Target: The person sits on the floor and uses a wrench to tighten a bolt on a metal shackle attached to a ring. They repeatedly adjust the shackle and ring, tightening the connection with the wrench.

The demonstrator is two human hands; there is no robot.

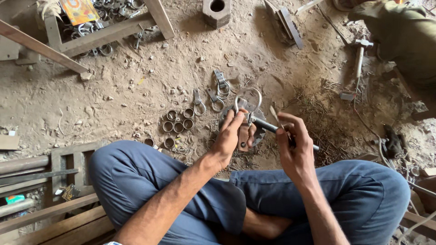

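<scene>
Fingers of the left hand (232, 134) are curled around a flat rusty metal strap with a large steel ring (247, 100) looped through its top; the thumb presses the strap's near face and the fingertips wrap its left edge, so the strap hangs down between them while the ring stands clear above the knuckles. Just to the right, the right hand (293, 147) pinches a dark steel rod (268, 126) between thumb and fingers, the rod running from the strap's upper end rightward and nearward through the grip, its end poking out beyond the hand. A thin pale sliver sticks up from the right fingertips; I cannot tell what it is. Both hands hover over a round dark metal block (260, 132) resting on the sandy dirt floor (136, 90), mostly hidden behind them.

On the floor to the left of the hands lies a cluster of short metal ring sleeves (178, 121), and a little farther off sit several finished ring-and-strap pieces (221, 86). Far left, a rough wooden frame (109, 31) holds a heap of more rings. A hammer with a pale handle (360, 56) lies far right, near another person's olive-clad leg (404, 36). The person's own legs, in blue trousers (150, 186), are crossed on the near side.
</scene>
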